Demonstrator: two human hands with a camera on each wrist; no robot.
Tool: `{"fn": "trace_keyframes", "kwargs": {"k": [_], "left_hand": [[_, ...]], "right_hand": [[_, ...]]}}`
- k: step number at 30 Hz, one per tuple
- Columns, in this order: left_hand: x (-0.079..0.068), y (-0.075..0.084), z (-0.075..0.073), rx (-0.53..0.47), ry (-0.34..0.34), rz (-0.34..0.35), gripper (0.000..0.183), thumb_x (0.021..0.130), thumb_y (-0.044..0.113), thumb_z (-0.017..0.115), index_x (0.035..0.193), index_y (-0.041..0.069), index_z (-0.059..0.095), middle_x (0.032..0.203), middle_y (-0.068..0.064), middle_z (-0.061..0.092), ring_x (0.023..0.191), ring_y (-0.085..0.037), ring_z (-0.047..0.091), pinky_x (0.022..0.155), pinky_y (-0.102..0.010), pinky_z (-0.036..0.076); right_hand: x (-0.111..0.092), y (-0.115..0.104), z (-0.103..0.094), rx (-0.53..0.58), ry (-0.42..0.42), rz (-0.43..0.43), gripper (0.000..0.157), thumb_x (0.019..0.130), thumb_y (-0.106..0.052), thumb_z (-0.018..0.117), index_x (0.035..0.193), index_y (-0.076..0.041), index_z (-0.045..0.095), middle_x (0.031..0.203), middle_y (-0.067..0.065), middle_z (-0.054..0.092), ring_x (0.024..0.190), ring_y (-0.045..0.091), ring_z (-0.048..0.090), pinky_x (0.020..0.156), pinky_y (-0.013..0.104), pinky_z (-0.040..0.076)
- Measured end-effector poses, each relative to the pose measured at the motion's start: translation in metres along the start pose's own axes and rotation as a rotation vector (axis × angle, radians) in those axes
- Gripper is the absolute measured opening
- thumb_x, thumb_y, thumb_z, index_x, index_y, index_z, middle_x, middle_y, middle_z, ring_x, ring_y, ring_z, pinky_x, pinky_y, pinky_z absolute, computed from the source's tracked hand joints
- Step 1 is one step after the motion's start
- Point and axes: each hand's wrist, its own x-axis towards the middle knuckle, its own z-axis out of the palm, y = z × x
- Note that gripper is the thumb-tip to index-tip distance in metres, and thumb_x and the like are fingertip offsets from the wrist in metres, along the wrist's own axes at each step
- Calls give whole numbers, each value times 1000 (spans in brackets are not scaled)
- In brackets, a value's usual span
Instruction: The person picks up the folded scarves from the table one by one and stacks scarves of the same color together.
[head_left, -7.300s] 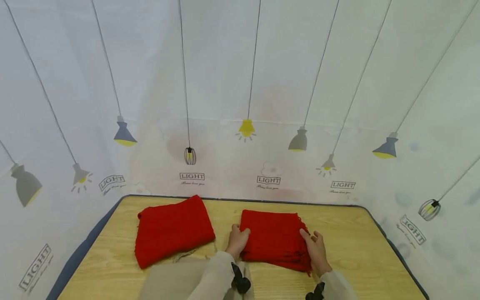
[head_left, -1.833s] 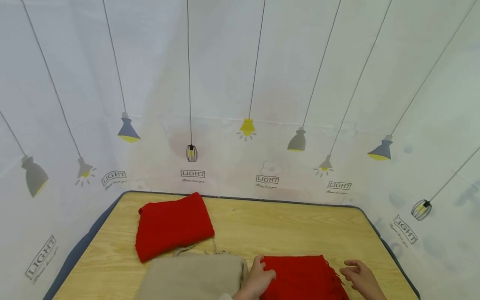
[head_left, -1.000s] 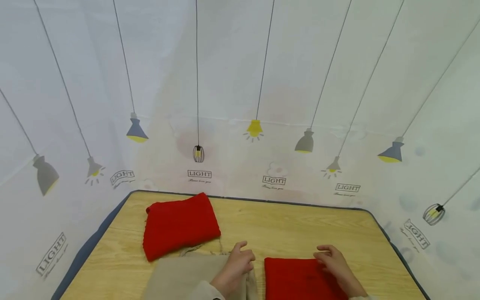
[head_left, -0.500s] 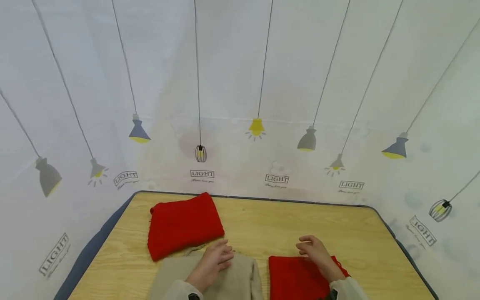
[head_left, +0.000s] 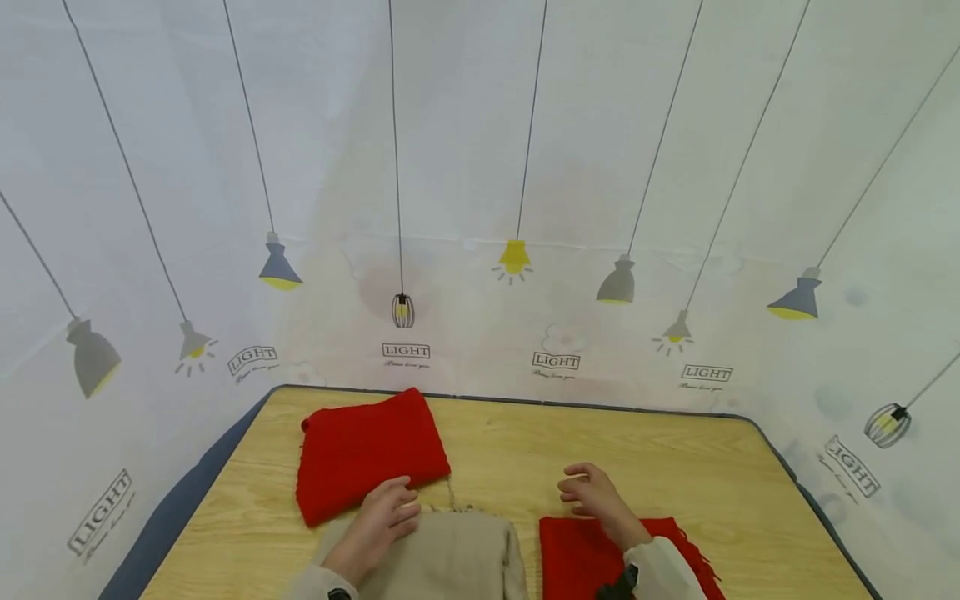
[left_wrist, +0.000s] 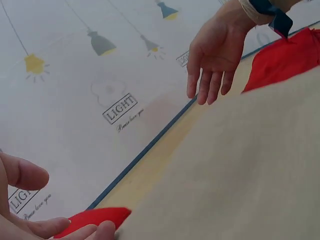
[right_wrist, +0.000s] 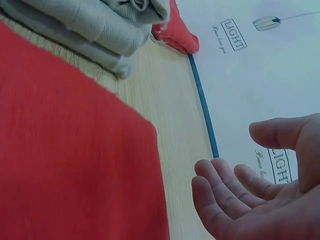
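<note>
A folded red fringed scarf (head_left: 585,567) lies at the front right of the table, in the head view. My right hand (head_left: 600,500) hovers over its far edge with fingers loosely bent and nothing in them. To its left lies a folded beige scarf (head_left: 457,558), thick and layered in the right wrist view. My left hand (head_left: 378,525) is above the beige scarf's left part, fingers relaxed, holding nothing. Behind it, a second folded red scarf (head_left: 367,454) lies slightly askew. The front parts of the beige and right red scarves are cut off by the head view's lower edge.
The wooden table (head_left: 517,442) has a dark blue edge along its back and sides. A white wall sheet (head_left: 465,167) printed with hanging lamps rises around it. A narrow strip of wood shows between the beige scarf and the right red one.
Earlier both hands held the right red scarf by its sides; it now lies nearer the front, let go. Both hands have since shifted left, the left one over the beige scarf.
</note>
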Motion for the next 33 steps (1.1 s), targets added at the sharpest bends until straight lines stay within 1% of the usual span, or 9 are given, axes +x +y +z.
{"fn": "trace_keyframes", "kwargs": {"k": [3,5,8,10,15,20,24,29,33], "left_hand": [[-3,3,-12,16,23,19,53,103,19,29,145,-10,16,144,-38,27,131,-47,37,100,-46,43],[-4,6,-19,21,45,30,54,103,20,29,145,-11,16,142,-38,29,125,-44,45,95,-42,47],[-6,8,-29,21,88,34,55,102,21,32,144,-11,15,139,-37,34,107,-33,60,84,-35,52],[-6,9,-35,20,122,35,55,101,20,34,144,-10,16,136,-35,39,96,-24,63,76,-31,52],[-6,12,-50,-11,202,25,52,99,21,39,139,-9,22,117,-24,52,84,-16,61,70,-28,48],[-7,8,-64,-57,238,-9,40,97,19,40,127,-6,28,100,-13,51,79,-15,60,70,-27,49],[-8,5,-79,-52,255,-7,45,97,18,40,130,-8,24,102,-15,49,77,-13,59,70,-26,49],[-8,9,-95,-29,261,2,47,96,16,38,131,-10,23,105,-17,46,74,-10,59,68,-25,50],[-9,14,-107,-5,310,3,41,93,16,39,123,-11,28,108,-21,39,75,-13,54,67,-23,49]], "right_hand": [[2,-4,7,-3,-17,-9,40,91,-11,55,124,10,46,110,26,61,93,33,63,79,46,53],[4,-8,12,-9,-28,-16,40,91,-11,55,124,10,46,110,25,61,94,33,63,79,46,53],[6,-14,20,-15,-47,-29,41,91,-12,55,124,10,46,110,24,61,96,34,62,80,46,53],[8,-17,26,-20,-66,-45,41,91,-12,56,125,10,46,110,24,61,96,34,62,80,46,52],[14,-28,40,-24,-95,-64,43,90,-13,57,125,10,45,111,22,61,97,36,62,81,47,52],[22,-40,55,-25,-110,-60,42,90,-13,57,124,9,45,110,22,60,97,36,61,81,46,53],[30,-43,69,-23,-140,-47,43,90,-12,58,124,9,44,111,22,59,95,36,61,80,46,52],[36,-46,86,-10,-167,-22,45,90,-14,57,126,9,43,114,23,58,99,36,61,82,46,52],[39,-48,99,11,-214,-17,48,91,-15,57,129,10,41,118,24,56,102,36,60,85,47,51]]}}
